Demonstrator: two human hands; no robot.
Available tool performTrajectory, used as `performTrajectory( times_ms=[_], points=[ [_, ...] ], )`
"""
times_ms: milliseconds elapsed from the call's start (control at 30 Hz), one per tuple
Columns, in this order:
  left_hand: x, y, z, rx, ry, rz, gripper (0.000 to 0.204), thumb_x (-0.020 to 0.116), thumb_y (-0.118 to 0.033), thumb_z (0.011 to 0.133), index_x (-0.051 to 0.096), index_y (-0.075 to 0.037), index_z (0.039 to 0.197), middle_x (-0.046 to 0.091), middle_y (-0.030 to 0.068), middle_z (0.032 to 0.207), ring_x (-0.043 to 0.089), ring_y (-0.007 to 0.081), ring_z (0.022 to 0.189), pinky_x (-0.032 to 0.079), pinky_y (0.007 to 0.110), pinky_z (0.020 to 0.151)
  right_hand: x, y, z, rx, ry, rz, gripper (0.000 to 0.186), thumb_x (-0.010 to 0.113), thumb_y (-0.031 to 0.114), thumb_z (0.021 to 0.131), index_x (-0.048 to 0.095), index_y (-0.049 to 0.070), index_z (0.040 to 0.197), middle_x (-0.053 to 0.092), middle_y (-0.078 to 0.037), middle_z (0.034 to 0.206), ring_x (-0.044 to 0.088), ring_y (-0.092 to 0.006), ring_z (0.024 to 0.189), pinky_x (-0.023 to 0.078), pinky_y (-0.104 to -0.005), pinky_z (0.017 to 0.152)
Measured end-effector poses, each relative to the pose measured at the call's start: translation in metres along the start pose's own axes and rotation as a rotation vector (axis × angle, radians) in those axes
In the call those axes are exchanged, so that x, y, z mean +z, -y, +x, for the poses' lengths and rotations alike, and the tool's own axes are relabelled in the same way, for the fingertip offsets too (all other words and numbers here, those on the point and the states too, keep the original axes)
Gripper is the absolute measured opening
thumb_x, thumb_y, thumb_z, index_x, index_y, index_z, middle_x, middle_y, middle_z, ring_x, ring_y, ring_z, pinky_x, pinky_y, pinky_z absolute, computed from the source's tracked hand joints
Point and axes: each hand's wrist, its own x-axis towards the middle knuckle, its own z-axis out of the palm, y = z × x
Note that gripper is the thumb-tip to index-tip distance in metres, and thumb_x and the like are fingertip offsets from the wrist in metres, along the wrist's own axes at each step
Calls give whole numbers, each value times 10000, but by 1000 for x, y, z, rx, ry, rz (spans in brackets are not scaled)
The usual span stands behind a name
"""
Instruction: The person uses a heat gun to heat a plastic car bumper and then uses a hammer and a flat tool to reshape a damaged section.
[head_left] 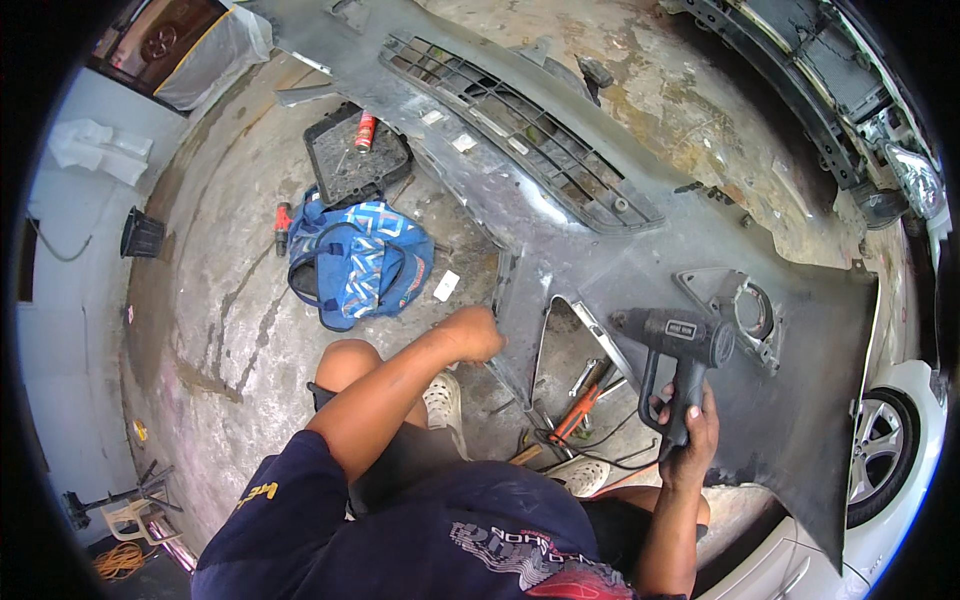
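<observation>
Holding the heat gun (685, 335) by its handle, our right hand (690, 430) has its fingers closed around the grip, a hold that seems chosen to steer the bulky body from below. The gun is over the right part of the bumper (820, 400), between the triangular frame (597, 332) and the round mount (752, 310). Its nozzle points left, roughly toward our left hand (475, 335), presumably so that it faces along the bumper and not at our legs. The cord (620, 464) leaves the handle's base and runs off to the left, below the frame, which leaves most of the bumper clear of it.

Our left hand is curled like a fist at the bumper's near edge, just left of the frame. Its fingertips are turned from view, so we cannot tell whether they pinch the rim or only rest there; either could help to steady the panel. The bumper lies slantwise before our knees, perhaps to put its middle within reach of both hands.

Off its near edge, to our left, the bag (365, 260), drill (283, 225) and tray (335, 160), with a red can (365, 132) on it, sit on the floor (250, 330), likely out of the way. A spanner (583, 377) and red-handled tool (578, 412) lie near our shoes (443, 400), probably for easy reach.
</observation>
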Motion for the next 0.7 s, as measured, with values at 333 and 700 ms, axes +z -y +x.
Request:
performTrajectory(
  times_ms=[333, 700],
  points=[
    [1, -13, 25, -40, 42, -156, 672, 787, -472, 913, 711, 126, 1211, 715, 299, 1194, 775, 352, 919, 622, 431, 720, 71, 3, 71, 46, 193, -69, 707, 685, 312, 974, 463, -71, 1525, 697, -156, 1153, 679, -189, 867, 560, -321, 837],
    [-39, -14, 67, -42, 21, -86, 591, 745, -421, 959, 700, 144, 1126, 759, 266, 1039, 777, 335, 784, 652, 443, 664, 97, -3, 79, 108, 89, -241, 569, 620, 197, 1047, 475, -56, 1535, 715, -122, 1081, 628, -126, 756, 530, -271, 700]
  ],
)
